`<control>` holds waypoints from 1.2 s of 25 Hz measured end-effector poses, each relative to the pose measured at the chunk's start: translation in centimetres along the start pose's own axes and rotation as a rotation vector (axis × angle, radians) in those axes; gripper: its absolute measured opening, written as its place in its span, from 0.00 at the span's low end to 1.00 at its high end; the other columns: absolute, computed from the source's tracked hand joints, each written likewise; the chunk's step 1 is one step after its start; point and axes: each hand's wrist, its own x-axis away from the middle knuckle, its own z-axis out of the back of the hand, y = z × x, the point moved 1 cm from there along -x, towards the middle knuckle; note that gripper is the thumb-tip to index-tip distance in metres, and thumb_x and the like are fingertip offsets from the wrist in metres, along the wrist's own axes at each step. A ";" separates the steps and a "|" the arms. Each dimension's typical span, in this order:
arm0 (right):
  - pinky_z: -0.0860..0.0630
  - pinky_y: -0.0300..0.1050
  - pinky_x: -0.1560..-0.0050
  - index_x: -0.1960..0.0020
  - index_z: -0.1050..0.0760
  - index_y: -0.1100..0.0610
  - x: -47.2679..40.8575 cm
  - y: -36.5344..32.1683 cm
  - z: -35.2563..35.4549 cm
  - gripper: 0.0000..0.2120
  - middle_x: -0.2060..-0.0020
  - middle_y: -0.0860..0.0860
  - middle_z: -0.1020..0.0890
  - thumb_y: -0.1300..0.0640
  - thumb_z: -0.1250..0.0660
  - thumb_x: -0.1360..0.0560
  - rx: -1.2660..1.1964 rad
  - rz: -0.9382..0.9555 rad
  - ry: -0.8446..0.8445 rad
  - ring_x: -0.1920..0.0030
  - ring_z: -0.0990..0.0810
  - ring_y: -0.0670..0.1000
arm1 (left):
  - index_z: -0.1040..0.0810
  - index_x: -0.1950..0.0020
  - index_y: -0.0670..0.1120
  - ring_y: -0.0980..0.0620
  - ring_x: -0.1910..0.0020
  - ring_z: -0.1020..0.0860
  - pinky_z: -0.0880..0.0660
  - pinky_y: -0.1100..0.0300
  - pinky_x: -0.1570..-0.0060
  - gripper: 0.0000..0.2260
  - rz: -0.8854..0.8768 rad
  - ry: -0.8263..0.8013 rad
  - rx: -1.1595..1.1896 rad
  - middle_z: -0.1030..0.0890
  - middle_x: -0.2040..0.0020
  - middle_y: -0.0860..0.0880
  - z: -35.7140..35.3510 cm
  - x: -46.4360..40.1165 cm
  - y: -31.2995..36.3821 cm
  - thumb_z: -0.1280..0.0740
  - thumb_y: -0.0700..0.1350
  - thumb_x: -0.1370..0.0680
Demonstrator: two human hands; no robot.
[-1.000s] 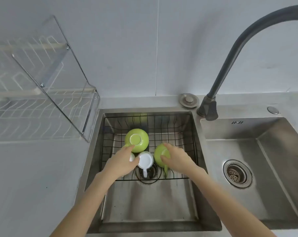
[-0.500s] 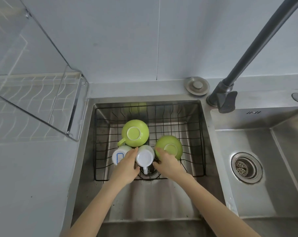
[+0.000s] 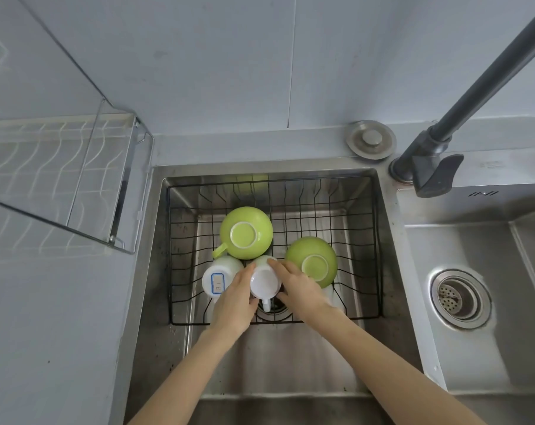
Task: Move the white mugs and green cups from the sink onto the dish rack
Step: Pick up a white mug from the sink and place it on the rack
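Grey surface [image 3: 45, 332] carries a clear-sided wire dish rack [image 3: 60, 179], far left. Steel sink [image 3: 290, 363] holds black wire basket [image 3: 378, 240]: two inverted green cups [image 3: 246, 233] [image 3: 313, 262], labelled white mug [image 3: 218, 279]. Left hand [image 3: 234, 305] and right hand [image 3: 303, 291] fingers grip the middle inverted white mug [image 3: 264, 280].
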 end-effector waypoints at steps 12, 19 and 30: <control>0.27 0.50 0.39 0.28 0.39 0.51 2.2 0.1 2.2 0.31 0.30 0.50 0.32 0.57 0.32 0.28 -0.156 0.118 0.125 0.35 0.28 0.55 | 0.39 0.29 0.53 0.47 0.46 0.22 0.28 0.57 0.53 0.29 -0.082 0.033 0.014 0.21 0.41 0.48 2.6 1.4 1.3 0.32 0.45 0.28; 0.36 0.38 0.38 0.29 0.36 0.50 6.7 -1.1 5.8 0.31 0.37 0.53 0.29 0.56 0.29 0.30 -0.247 0.253 0.238 0.37 0.30 0.51 | 0.36 0.30 0.53 0.51 0.55 0.23 0.29 0.69 0.59 0.29 -0.282 0.077 0.153 0.25 0.50 0.53 5.9 5.4 3.7 0.30 0.43 0.29; 0.27 0.38 0.39 0.32 0.33 0.46 16.0 -7.5 9.3 0.24 0.44 0.49 0.25 0.55 0.33 0.26 -0.371 0.388 0.357 0.42 0.24 0.49 | 0.33 0.46 0.67 0.61 0.46 0.25 0.27 0.68 0.48 0.23 -0.508 0.147 0.426 0.28 0.45 0.62 11.2 14.1 4.6 0.30 0.41 0.28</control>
